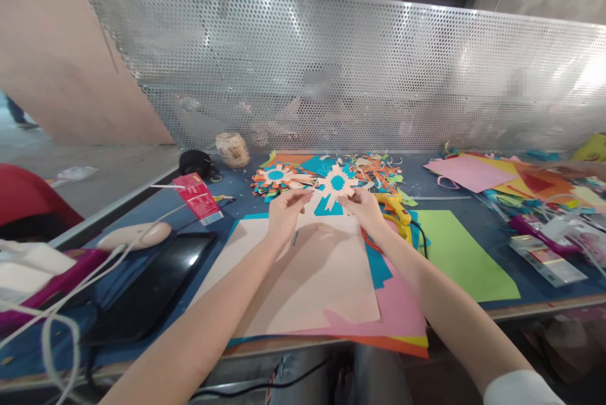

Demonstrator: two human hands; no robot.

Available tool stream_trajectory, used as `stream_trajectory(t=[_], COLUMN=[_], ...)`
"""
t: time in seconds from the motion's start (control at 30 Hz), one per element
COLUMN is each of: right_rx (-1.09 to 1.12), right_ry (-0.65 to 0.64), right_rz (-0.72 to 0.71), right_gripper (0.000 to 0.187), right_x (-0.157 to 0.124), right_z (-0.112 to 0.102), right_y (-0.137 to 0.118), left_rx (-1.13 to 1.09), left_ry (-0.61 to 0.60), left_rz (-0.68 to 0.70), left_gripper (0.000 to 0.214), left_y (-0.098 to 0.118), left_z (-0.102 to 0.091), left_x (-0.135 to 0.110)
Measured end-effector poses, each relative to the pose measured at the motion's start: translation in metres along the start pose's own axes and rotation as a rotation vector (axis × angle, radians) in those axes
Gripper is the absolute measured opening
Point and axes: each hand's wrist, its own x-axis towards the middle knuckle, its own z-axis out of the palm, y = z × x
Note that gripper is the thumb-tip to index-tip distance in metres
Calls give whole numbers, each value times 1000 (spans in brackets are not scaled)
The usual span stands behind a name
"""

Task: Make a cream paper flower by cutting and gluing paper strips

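Note:
Above the stacked sheets, my right hand [363, 208] pinches the lower right edge of a pale paper rosette [349, 185]. It has strip-like tabs around its rim and a jagged blue centre. My left hand [288, 211] is closed at the fingertips on a pale piece of paper beside the rosette; whether the two are joined I cannot tell. Under both hands lies a large pale sheet [326, 272] over pink, blue, yellow and orange paper. A similar rosette with a blue oval centre [275, 175] rests on cut strips behind my left hand.
Yellow hot-glue gun [398, 209] with a black cord lies by my right wrist. Green sheet [466, 253] is to the right, black tablet [151, 285] and pale mouse [135, 236] to the left. Paper scraps [376, 171] lie before a perforated metal screen [284, 64].

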Motion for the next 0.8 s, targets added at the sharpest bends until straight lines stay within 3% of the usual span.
stream_trajectory(t=[0.17,0.47,0.6,0.8], right_rx=[5,1,-3,14], right_ry=[-4,1,14,34], right_rz=[-1,-7,-10,-3], right_gripper=[27,26,26,26], right_x=[-1,1,2,2], right_z=[0,-1,-3,-4], right_y=[-2,0,1,1], left_rx=[-53,-43,-18,117], left_ry=[42,-25,-187,-554], left_rz=[5,13,55,72], left_gripper=[25,24,24,22], left_y=[1,6,10,30], left_z=[0,3,9,18], left_x=[0,-2,-11,-37])
